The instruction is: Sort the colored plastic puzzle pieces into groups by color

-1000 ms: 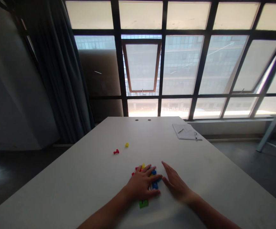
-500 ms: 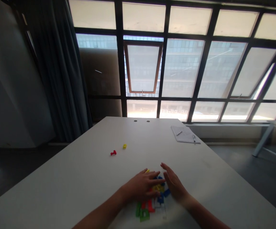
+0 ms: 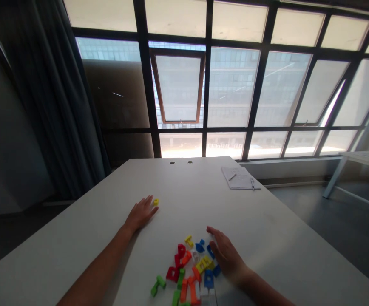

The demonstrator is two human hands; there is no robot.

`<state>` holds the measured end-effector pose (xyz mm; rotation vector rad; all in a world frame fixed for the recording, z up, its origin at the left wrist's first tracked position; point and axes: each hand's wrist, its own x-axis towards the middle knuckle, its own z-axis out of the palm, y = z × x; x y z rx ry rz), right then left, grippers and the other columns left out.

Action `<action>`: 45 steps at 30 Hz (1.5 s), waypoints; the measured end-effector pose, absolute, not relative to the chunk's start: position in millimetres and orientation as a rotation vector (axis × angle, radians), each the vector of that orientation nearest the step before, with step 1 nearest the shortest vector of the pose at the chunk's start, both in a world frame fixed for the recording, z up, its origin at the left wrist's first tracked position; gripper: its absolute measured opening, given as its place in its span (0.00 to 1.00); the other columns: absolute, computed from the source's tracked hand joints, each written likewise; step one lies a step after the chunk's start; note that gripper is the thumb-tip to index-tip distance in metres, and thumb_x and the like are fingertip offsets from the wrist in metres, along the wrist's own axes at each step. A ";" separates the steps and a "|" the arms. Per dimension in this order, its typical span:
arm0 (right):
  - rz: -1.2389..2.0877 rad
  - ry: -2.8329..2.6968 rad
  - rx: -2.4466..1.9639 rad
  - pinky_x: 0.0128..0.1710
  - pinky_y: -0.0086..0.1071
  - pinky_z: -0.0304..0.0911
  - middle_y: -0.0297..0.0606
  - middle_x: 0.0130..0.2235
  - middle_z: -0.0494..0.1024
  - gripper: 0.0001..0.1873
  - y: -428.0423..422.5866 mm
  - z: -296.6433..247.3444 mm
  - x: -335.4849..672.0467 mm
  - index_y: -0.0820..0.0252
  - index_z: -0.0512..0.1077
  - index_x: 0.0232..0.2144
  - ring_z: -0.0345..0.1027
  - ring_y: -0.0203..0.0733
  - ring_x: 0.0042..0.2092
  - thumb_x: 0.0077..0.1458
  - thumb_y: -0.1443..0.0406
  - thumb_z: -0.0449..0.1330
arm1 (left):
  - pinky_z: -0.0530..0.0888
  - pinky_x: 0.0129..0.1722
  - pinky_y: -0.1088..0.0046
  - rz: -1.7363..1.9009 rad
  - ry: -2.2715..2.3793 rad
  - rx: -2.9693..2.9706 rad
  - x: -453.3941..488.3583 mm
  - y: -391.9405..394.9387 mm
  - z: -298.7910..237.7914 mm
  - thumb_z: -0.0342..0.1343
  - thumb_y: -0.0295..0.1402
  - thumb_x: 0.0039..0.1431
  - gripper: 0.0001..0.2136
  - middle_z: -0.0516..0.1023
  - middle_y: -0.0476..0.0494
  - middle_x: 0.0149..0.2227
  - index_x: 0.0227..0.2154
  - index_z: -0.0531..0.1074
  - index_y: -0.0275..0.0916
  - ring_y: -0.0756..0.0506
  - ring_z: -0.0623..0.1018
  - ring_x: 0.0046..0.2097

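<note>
My left hand (image 3: pixel 140 215) lies low over the left part of the table, fingers stretched out and palm down. Its fingertips are beside a small yellow block (image 3: pixel 156 202). The red piece that lay near that block cannot be seen now. On the right edge of a pile of coloured plastic pieces rests my right hand (image 3: pixel 226 254), fingers extended, thumb side toward the pile. Blue pieces (image 3: pixel 208 278) lie closest to it. The pile also holds yellow pieces (image 3: pixel 205 264), red pieces (image 3: pixel 172 274), orange pieces (image 3: pixel 184 290), white ones and a green piece (image 3: pixel 159 284) at its left.
A long white table (image 3: pixel 184 182) runs toward the windows. Sheets of paper (image 3: pixel 240 180) with two pens lie at its far right. Two round holes show near its far edge. A dark curtain (image 3: pixel 57 106) hangs at left, and another table (image 3: pixel 366 157) stands at right.
My left hand has moved from above the pile to the far left, over where the red piece lay. The pile is now uncovered. My right hand stays beside it. The view has shifted slightly.
</note>
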<state>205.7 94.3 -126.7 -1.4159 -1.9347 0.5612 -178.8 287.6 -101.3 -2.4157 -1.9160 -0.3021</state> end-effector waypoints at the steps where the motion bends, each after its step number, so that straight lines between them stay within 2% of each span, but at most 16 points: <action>1: 0.532 -1.966 -1.403 0.65 0.49 0.56 0.49 0.60 0.72 0.37 93.8 -126.7 204.9 0.59 0.64 0.64 0.62 0.53 0.63 0.68 0.43 0.40 | 0.57 0.66 0.47 -0.300 -1.897 -2.450 -176.5 290.0 -105.2 0.40 0.53 0.69 0.32 0.59 0.36 0.70 0.69 0.58 0.40 0.33 0.61 0.69; 4: 0.451 -2.055 -1.372 0.64 0.46 0.57 0.47 0.57 0.75 0.31 91.2 -124.6 202.5 0.57 0.68 0.61 0.62 0.52 0.63 0.70 0.46 0.43 | 0.57 0.67 0.52 -0.364 -1.777 -2.529 -165.3 288.5 -115.0 0.41 0.52 0.70 0.28 0.66 0.40 0.67 0.64 0.67 0.44 0.36 0.64 0.68; 6: 0.402 -2.089 -1.361 0.64 0.45 0.56 0.45 0.57 0.76 0.28 89.1 -121.6 201.3 0.56 0.70 0.59 0.62 0.52 0.63 0.70 0.48 0.44 | 0.58 0.67 0.53 -0.414 -1.716 -2.578 -159.0 284.8 -119.0 0.42 0.52 0.70 0.28 0.67 0.39 0.66 0.63 0.68 0.43 0.36 0.64 0.68; 11: 0.353 -2.139 -1.357 0.63 0.45 0.56 0.44 0.55 0.76 0.25 86.3 -114.8 200.3 0.55 0.71 0.56 0.63 0.50 0.62 0.71 0.51 0.44 | 0.57 0.69 0.58 -0.471 -1.629 -2.678 -140.8 285.7 -114.2 0.40 0.55 0.69 0.34 0.57 0.37 0.71 0.70 0.56 0.38 0.38 0.60 0.70; 13: 0.347 -2.153 -1.357 0.64 0.45 0.56 0.44 0.56 0.76 0.25 86.4 -113.9 200.7 0.55 0.71 0.57 0.63 0.50 0.62 0.71 0.51 0.44 | 0.58 0.68 0.56 -0.438 -1.564 -2.750 -128.0 288.7 -109.3 0.39 0.53 0.71 0.32 0.57 0.37 0.71 0.69 0.59 0.38 0.37 0.59 0.70; 17: 0.351 -2.153 -1.350 0.63 0.44 0.56 0.44 0.56 0.76 0.25 87.8 -114.1 201.5 0.56 0.71 0.56 0.63 0.49 0.61 0.71 0.52 0.44 | 0.59 0.67 0.47 -0.394 -1.490 -2.872 -99.3 276.9 -104.7 0.39 0.50 0.72 0.27 0.65 0.40 0.67 0.66 0.64 0.45 0.35 0.63 0.69; 23: 0.387 -2.124 -1.349 0.62 0.45 0.57 0.44 0.54 0.78 0.23 87.8 -110.3 200.9 0.55 0.73 0.55 0.65 0.50 0.61 0.71 0.53 0.46 | 0.58 0.68 0.51 -0.499 -1.176 -3.100 -71.7 207.7 -108.4 0.37 0.45 0.75 0.23 0.67 0.45 0.66 0.66 0.64 0.52 0.39 0.63 0.69; 28: 0.391 -2.100 -1.352 0.61 0.45 0.58 0.45 0.53 0.79 0.20 85.7 -106.4 200.5 0.55 0.75 0.53 0.66 0.51 0.60 0.69 0.55 0.51 | 0.55 0.70 0.50 -0.501 -1.234 -3.237 -62.5 165.8 -95.5 0.33 0.44 0.75 0.25 0.68 0.45 0.65 0.65 0.66 0.49 0.39 0.62 0.69; 31: 0.384 -2.094 -1.317 0.59 0.44 0.59 0.44 0.51 0.80 0.17 86.1 -106.0 199.9 0.55 0.77 0.51 0.69 0.50 0.58 0.68 0.57 0.53 | 0.52 0.71 0.49 -0.539 -1.342 -3.385 -61.6 147.9 -81.2 0.29 0.46 0.75 0.28 0.66 0.46 0.67 0.67 0.63 0.48 0.40 0.60 0.70; 34: 0.358 -2.073 -1.267 0.57 0.43 0.61 0.44 0.47 0.81 0.15 87.6 -105.7 198.8 0.56 0.79 0.47 0.72 0.49 0.54 0.66 0.60 0.54 | 0.55 0.70 0.51 -0.712 -1.535 -3.455 -65.0 132.4 -70.6 0.29 0.51 0.73 0.28 0.63 0.48 0.69 0.68 0.61 0.51 0.40 0.60 0.70; 37: 0.345 -2.034 -1.231 0.54 0.41 0.64 0.43 0.44 0.82 0.13 88.3 -104.4 198.2 0.56 0.79 0.44 0.75 0.48 0.50 0.65 0.62 0.55 | 0.64 0.66 0.53 -0.935 -1.641 -3.451 -74.2 125.4 -66.3 0.33 0.53 0.72 0.27 0.67 0.48 0.67 0.66 0.64 0.53 0.39 0.67 0.66; 40: 0.365 -2.023 -1.211 0.51 0.39 0.66 0.42 0.41 0.83 0.13 86.3 -102.5 198.2 0.56 0.80 0.42 0.76 0.45 0.45 0.65 0.62 0.55 | 0.72 0.59 0.60 -1.082 -1.604 -3.321 -89.2 127.6 -67.0 0.37 0.51 0.72 0.26 0.75 0.42 0.60 0.62 0.70 0.48 0.40 0.75 0.59; 42: 0.371 -2.036 -1.197 0.49 0.38 0.67 0.42 0.39 0.83 0.13 84.1 -101.4 198.9 0.56 0.80 0.41 0.76 0.44 0.42 0.65 0.62 0.56 | 0.74 0.54 0.66 -1.023 -1.573 -3.186 -99.2 130.9 -69.4 0.41 0.49 0.72 0.24 0.79 0.40 0.54 0.57 0.75 0.44 0.42 0.79 0.52; 45: 0.352 -2.081 -1.135 0.47 0.38 0.67 0.42 0.37 0.83 0.13 83.9 -98.6 201.0 0.56 0.80 0.41 0.76 0.44 0.41 0.66 0.62 0.56 | 0.74 0.43 0.73 -0.816 -1.634 -3.005 -107.3 134.3 -74.0 0.45 0.44 0.70 0.18 0.83 0.45 0.41 0.49 0.78 0.45 0.46 0.81 0.39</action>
